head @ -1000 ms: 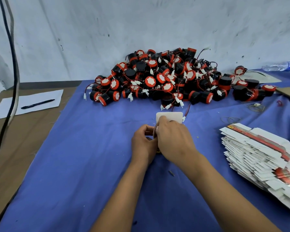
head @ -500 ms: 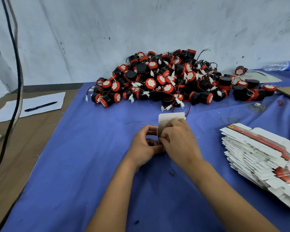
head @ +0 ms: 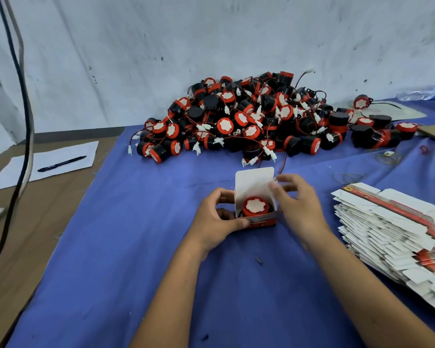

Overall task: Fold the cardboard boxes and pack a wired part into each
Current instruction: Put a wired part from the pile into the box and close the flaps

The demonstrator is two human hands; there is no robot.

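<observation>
While the small cardboard box (head: 258,217) stands upright on the blue cloth (head: 126,247) at mid-table with its top open, the main risk is at the closing step. A wired part (head: 255,209), red-rimmed with a white face, already sits inside, face up and just below the rim. The tall lid flap (head: 253,183) rises at the far side.

Gripping the box from the left, the left hand (head: 217,222) has its thumb across the near face and its fingers curled round the far-left corner. On the right, the right hand (head: 295,204) has its fingers bent loosely beside the right wall and lid edge; whether they pinch a side flap or only touch it cannot be told, since the hand is blurred.

Likely trouble:
- The part's wire and white plug are not visible, so they may be tucked beneath or lie near the rim; a stray wire would be caught under the lid and keep it from seating.
- Pressing the lid down hard against the part could crease the thin card.
- A loosened left grip could let the light box tip or slide on the cloth.

Beyond, the heap of wired parts (head: 261,121) lies far, and the stack of flat boxes (head: 392,229) sits right.
</observation>
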